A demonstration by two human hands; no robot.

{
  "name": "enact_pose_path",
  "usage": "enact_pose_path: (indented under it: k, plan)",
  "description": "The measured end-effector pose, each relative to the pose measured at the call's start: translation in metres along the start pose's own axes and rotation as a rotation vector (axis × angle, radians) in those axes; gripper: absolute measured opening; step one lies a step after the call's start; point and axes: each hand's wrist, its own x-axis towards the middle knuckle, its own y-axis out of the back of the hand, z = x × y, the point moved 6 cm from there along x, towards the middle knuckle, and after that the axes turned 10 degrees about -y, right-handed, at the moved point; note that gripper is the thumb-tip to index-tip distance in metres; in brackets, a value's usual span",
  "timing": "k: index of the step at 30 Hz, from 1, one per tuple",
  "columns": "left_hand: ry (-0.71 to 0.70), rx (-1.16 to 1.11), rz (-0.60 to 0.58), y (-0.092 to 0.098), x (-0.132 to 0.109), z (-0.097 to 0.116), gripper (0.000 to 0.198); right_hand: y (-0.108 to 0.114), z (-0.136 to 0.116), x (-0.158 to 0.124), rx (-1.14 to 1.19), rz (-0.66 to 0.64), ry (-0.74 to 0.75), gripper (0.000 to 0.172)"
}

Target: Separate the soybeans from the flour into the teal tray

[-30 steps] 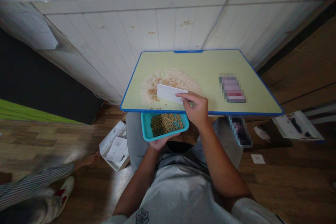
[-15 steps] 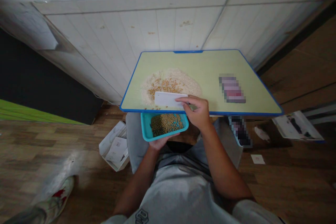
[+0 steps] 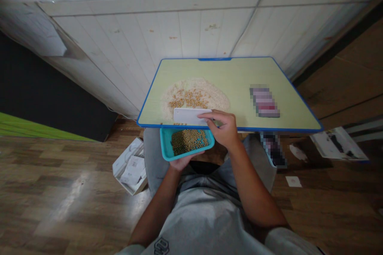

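Note:
My right hand (image 3: 223, 127) grips a white flat card (image 3: 191, 116) by its right end, held on edge at the front rim of the yellow-green table (image 3: 239, 71). Behind the card lies a spread of white rice mixed with tan beans (image 3: 193, 95). A few beans sit at the table's front edge just left of the card. My left hand (image 3: 184, 161) holds a teal tray (image 3: 165, 143) from below, right under the table's front edge. The tray is filled with tan and greenish beans (image 3: 189, 140).
A blurred-out rectangular object (image 3: 265, 101) lies on the right of the table. A white panelled wall stands behind. On the wooden floor are an open white box (image 3: 131, 166) at left and papers (image 3: 338, 143) at right.
My right hand has drawn the card toward me to the table's front edge, dragging beans along. A person's legs and shoe at the lower left have left the view.

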Motion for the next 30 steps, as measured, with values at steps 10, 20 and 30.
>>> enact_pose_path:
  k: [10, 20, 30]
  plan:
    - [0.019, -0.004, -0.02, -0.0005, 0.0004, -0.0004, 0.076, 0.0006, -0.0003, -0.0005, -0.01, -0.029, 0.01, 0.03]
    - [-0.006, 0.005, -0.007, 0.0006, -0.0004, 0.0007, 0.076, 0.0002, -0.0009, -0.0005, -0.007, -0.047, 0.009, 0.029]
    - [-0.007, 0.012, -0.005, -0.0001, -0.001, 0.0018, 0.075, -0.0005, -0.0021, -0.0006, -0.013, -0.027, 0.007, 0.03]
